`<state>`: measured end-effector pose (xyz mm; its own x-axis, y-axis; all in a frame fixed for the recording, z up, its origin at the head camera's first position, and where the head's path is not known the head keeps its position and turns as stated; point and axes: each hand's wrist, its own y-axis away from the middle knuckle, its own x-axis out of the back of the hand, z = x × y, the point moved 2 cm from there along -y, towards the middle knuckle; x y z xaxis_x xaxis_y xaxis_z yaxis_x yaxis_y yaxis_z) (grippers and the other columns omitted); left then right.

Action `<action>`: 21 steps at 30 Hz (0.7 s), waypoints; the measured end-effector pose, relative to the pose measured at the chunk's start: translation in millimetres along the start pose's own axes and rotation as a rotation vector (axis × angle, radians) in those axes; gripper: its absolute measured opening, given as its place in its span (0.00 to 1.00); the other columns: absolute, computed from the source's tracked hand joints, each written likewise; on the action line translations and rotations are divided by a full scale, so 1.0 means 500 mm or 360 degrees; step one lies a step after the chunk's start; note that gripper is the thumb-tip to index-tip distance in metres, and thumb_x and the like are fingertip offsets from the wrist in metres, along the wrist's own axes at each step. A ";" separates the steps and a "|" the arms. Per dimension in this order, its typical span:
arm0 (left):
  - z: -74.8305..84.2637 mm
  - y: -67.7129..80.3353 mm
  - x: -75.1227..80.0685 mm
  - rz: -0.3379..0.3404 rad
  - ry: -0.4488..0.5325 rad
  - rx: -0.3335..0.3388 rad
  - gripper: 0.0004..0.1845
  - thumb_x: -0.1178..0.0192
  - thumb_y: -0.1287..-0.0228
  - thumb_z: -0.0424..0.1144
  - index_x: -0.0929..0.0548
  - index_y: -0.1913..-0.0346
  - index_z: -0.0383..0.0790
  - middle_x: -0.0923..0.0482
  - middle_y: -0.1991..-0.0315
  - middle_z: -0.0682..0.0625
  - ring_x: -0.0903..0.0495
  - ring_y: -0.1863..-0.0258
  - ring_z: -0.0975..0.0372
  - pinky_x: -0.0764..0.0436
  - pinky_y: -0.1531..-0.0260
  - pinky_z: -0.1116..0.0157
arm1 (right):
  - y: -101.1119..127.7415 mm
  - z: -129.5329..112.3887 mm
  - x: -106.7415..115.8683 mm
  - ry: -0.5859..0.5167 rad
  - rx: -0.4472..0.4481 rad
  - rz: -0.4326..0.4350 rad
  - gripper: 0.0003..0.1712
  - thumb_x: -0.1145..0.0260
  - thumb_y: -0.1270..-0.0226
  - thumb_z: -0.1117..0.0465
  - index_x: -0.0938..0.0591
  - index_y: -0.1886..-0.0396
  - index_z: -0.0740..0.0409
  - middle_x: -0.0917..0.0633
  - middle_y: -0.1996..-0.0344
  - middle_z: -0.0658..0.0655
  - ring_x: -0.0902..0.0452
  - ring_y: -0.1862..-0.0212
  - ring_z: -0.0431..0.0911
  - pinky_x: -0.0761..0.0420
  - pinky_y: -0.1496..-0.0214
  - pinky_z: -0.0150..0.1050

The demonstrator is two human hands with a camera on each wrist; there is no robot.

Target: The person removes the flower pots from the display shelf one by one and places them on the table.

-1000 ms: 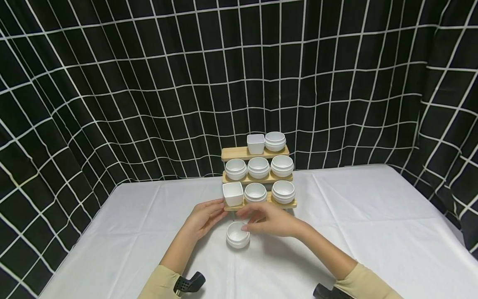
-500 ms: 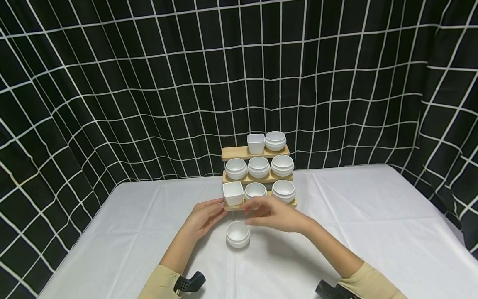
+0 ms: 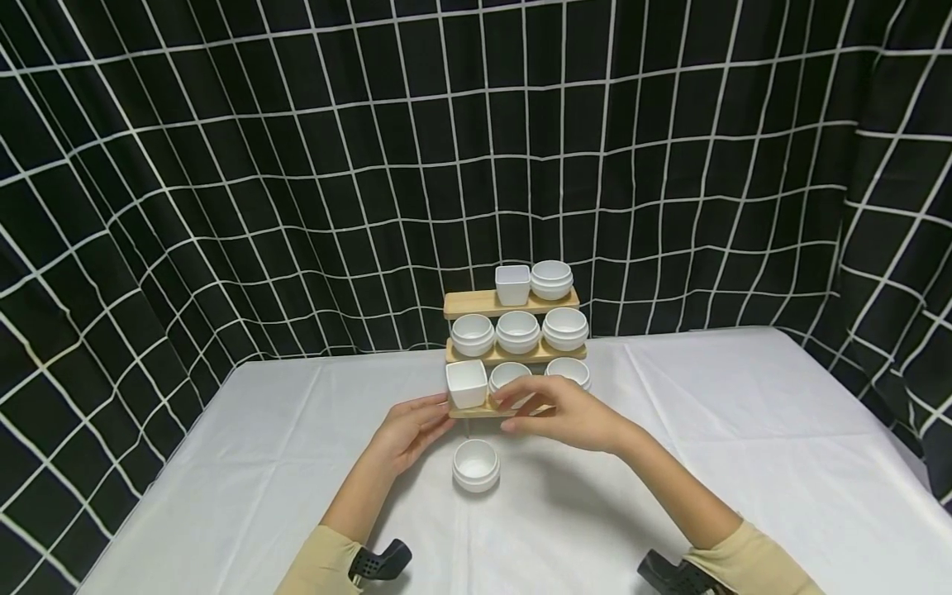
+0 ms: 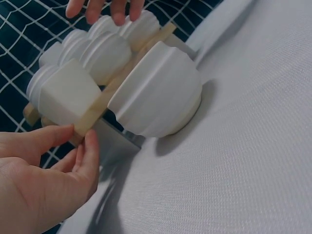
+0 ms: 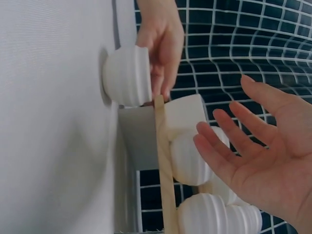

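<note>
Now your right hand (image 3: 567, 415) hovers with fingers spread and straight in front of the bottom shelf (image 3: 476, 408), right over the middle round cup (image 3: 508, 376) there, holding nothing. Your left hand (image 3: 411, 430) has relaxed fingertips touching the near left end of that same wooden shelf, just below the square cup (image 3: 466, 383). One loose round cup (image 3: 476, 464) sits on the white tablecloth (image 3: 744, 430) just near of the rack (image 3: 513, 351), between your two wrists.

Careful: that rack looks light and tall, so I'd judge a careless push from either hand could tip it back or slide it, and the cups up top would spill off. Your right forearm also passes close to the loose cup; a low sweep could knock it.

As for what's inside: every cup whose mouth you can see looks empty, white inside. The middle shelf carries three round cups (image 3: 517, 330), the top shelf a small square one (image 3: 512, 283) beside a round one (image 3: 551, 279). The bottom-right cup (image 3: 568, 369) is half hidden behind your right hand.
</note>
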<state>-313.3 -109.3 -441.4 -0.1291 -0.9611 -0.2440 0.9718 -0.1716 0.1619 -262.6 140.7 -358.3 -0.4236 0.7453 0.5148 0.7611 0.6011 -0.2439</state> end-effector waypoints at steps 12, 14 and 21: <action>0.001 0.001 0.000 0.0005 0.0006 0.0012 0.22 0.46 0.23 0.22 0.29 0.32 0.15 0.26 0.34 0.23 0.14 0.45 0.54 0.13 0.38 0.64 | 0.007 -0.005 0.032 0.0028 -0.0002 0.0102 0.20 0.29 0.28 0.67 0.18 0.39 0.69 0.15 0.42 0.68 0.13 0.49 0.53 0.09 0.41 0.43; 0.002 0.002 0.000 -0.0005 0.0000 0.0011 0.22 0.47 0.23 0.22 0.30 0.31 0.15 0.27 0.34 0.22 0.15 0.44 0.53 0.13 0.37 0.63 | 0.009 -0.009 0.037 0.0032 0.0006 0.0139 0.20 0.29 0.28 0.68 0.18 0.39 0.70 0.15 0.43 0.69 0.13 0.49 0.53 0.09 0.43 0.41; 0.005 0.004 -0.002 -0.0022 -0.0001 0.0009 0.22 0.48 0.23 0.22 0.31 0.31 0.14 0.28 0.33 0.22 0.15 0.42 0.52 0.14 0.37 0.63 | 0.013 -0.019 0.055 0.0056 0.0039 0.0250 0.20 0.30 0.28 0.68 0.18 0.40 0.73 0.13 0.47 0.68 0.14 0.49 0.52 0.09 0.45 0.38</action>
<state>-311.5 -109.4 -438.7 -0.1425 -0.9588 -0.2456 0.9688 -0.1859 0.1638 -264.5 162.4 -338.3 -0.2823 0.8204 0.4972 0.8042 0.4849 -0.3436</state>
